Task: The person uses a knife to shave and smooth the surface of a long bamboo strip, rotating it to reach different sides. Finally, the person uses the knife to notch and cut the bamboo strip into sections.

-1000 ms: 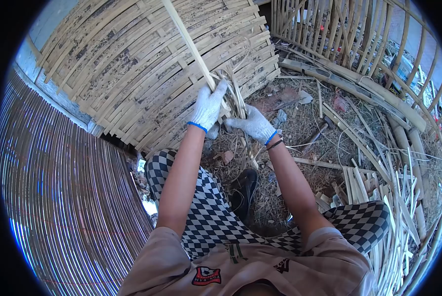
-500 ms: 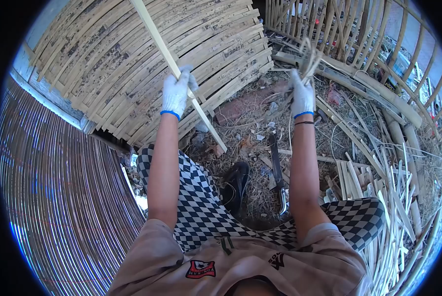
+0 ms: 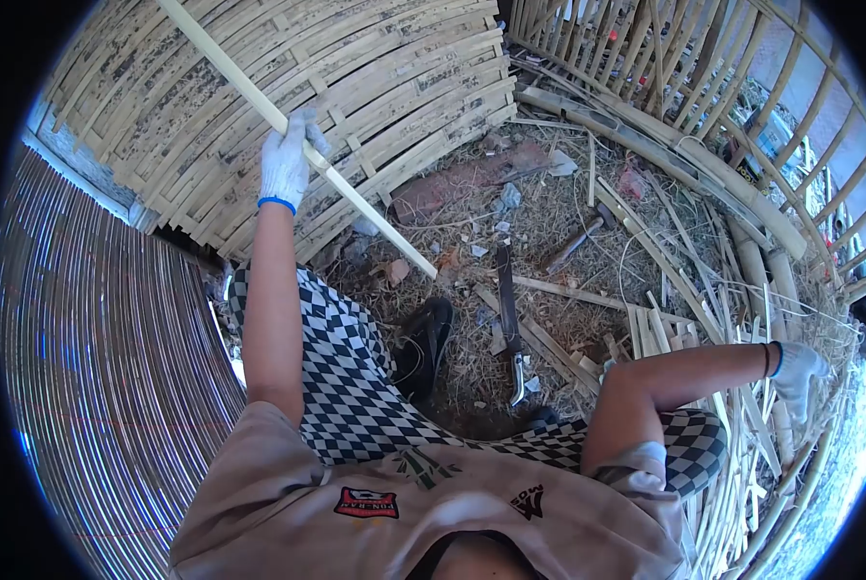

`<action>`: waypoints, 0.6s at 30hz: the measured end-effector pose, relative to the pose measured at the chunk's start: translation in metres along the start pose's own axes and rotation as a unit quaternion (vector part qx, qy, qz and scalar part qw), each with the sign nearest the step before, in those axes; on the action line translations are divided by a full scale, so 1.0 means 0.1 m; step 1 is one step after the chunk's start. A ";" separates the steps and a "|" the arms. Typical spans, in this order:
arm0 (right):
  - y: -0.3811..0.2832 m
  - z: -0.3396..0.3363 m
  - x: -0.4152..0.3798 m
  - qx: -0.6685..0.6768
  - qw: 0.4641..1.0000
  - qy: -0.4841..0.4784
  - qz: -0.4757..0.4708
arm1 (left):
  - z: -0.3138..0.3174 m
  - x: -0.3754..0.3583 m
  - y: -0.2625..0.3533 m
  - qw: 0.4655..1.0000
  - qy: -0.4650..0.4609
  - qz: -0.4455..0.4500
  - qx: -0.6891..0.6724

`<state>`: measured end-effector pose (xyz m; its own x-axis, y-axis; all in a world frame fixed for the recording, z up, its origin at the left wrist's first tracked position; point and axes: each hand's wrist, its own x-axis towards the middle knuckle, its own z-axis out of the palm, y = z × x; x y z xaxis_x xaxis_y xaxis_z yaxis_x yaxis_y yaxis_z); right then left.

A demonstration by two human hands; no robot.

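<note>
My left hand [image 3: 288,162], in a white glove with a blue cuff, is closed around a long pale bamboo strip [image 3: 375,215]. The strip slants from the upper left down to the littered ground, across the woven bamboo panel [image 3: 259,87]. My right hand [image 3: 798,375], also gloved, is stretched far out to the right, beside the pile of split bamboo strips [image 3: 742,464]. Its fingers are apart and nothing shows in them. A machete [image 3: 507,300] lies on the ground between my legs, with a hammer [image 3: 576,242] to its right.
A bamboo slat fence [image 3: 684,68] stands at the upper right, with thick bamboo poles [image 3: 636,126] along its foot. A reddish slab [image 3: 467,181] lies near the panel's edge. Ribbed sheeting [image 3: 94,319] fills the left side. My shoe [image 3: 423,348] rests on the shavings.
My right hand has swung from the upper middle to the far right, and the bundle of fibres it held is gone from it. My left hand, still on the strip, appears farther left.
</note>
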<state>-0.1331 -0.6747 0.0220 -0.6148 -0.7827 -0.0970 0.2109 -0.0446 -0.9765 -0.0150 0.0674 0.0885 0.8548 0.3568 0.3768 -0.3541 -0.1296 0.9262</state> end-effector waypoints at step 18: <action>3.01 -2.47 -3.88 -0.500 0.070 -0.799 -0.326 | 0.22 -0.03 0.39 1.000 0.010 0.013 -0.026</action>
<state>-0.0189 -0.2312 -0.2815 0.7931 0.0794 -0.6039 -0.1148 -0.9542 -0.2762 -0.0230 0.0409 0.1242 0.8379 0.3716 0.3997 -0.3957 -0.0908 0.9139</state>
